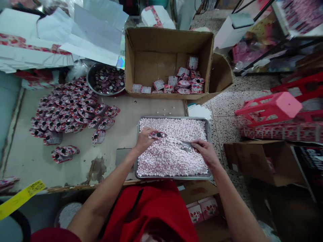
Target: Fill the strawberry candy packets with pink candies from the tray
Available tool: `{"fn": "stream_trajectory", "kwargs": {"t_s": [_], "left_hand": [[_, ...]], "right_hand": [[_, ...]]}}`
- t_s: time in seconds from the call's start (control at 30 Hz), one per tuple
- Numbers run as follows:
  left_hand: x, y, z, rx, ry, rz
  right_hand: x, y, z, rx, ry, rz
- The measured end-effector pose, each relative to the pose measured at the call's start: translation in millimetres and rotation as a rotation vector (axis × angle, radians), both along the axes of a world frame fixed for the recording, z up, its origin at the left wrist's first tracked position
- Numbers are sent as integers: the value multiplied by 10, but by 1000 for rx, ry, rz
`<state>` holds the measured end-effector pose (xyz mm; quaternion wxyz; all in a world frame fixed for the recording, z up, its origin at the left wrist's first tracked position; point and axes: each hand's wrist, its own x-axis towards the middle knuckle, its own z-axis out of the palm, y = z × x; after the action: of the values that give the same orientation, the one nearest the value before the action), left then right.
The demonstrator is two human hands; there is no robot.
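Observation:
A metal tray point(209, 134) full of small pale pink pellets point(161, 161) lies on the table in front of me. My left hand point(145, 141) grips a small printed packet point(158, 134) over the tray's left half, its dark opening facing up. From the right, my right hand point(205, 151) pinches a metal scoop point(185, 144); the scoop lies low over the pellets and its front end, with pellets on it, points at the packet. Many similar packets point(65, 109) stand bunched on the left of the table, with their openings showing.
Behind the tray, an open cardboard box point(169, 40) holds several closed packets. A metal bowl point(89, 80) of round, flat pieces stands left of it. Stacked white cartons point(30, 50) fill the back left. A pink stool point(272, 109) stands on the floor at right.

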<state>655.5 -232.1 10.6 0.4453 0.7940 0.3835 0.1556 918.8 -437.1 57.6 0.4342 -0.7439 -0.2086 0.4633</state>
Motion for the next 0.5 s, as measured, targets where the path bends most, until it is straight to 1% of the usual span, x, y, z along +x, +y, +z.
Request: {"fn": "stream_trajectory", "kwargs": {"t_s": [0.07,0.17,0.27,0.37,0.4,0.43,0.5], "left_hand": [[20,-44,90,49,47,-32],[-11,-85,163,105,89,-55],[-72,-115,128,105,99,-20],[-125,-158,23,41,68,36],[-143,-175,-16,11,49,54],[-164,-190,-54,-16,31,76],[-225,-203,-119,-61,1,131]], "right_hand": [[-37,202,108,18,-96,98],[-152,499,330,20,-390,268],[-428,780,659,-18,-717,482],[-728,981,1017,-63,-920,708],[-773,1003,1113,-59,-947,742],[-771,992,1185,-43,-949,743],[-608,856,1228,0,-892,645]]}}
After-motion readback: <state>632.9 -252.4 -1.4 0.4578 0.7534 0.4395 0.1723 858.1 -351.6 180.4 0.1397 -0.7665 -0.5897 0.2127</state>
